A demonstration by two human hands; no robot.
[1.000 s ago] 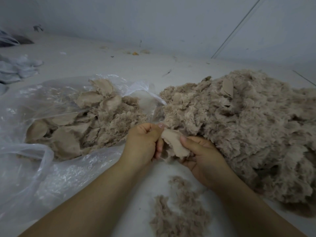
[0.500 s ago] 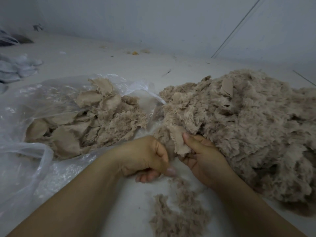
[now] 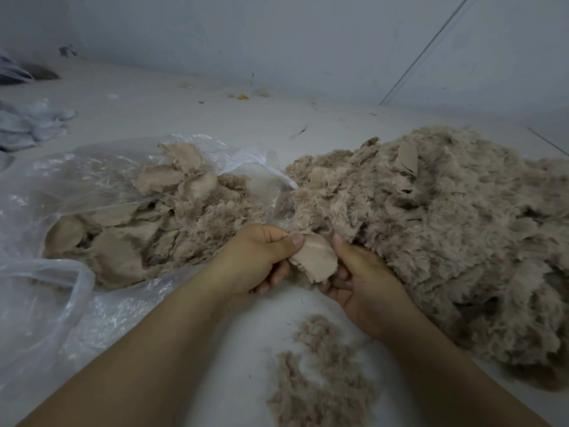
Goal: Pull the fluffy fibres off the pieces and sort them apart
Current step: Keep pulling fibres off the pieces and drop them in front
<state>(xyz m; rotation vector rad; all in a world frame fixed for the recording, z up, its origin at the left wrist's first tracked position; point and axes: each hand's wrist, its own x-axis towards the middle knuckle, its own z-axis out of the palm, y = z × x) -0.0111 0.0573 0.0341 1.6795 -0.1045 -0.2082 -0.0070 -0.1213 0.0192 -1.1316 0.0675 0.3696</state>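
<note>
Centrally, a beige piece (image 3: 314, 260) is held between both hands above the pale floor (image 3: 184, 118), smooth backing turned up. It is pinched at its upper left edge by the left hand (image 3: 255, 257), thumb on top and fingers curled beneath; its right edge and underside are gripped by the right hand (image 3: 360, 282), thumb alongside and fingers curled under. A fringe of fluff is seen along the lower edge.

The piece is judged light, limp and soft, with a thin backing that would fold or stretch under a hard tug. It is best taken by the bare backing at one edge, while small tufts are plucked close to their roots; large clumps are likelier to slip or tear the cloth.

Just below the hands, loose fibres (image 3: 320, 380) are gathered in a small heap. To the right, a big fluffy pile (image 3: 446, 241) is banked up, touching the right hand. To the left, a clear bag (image 3: 61, 303) lies open, with flatter pieces (image 3: 147, 235) inside it.
</note>
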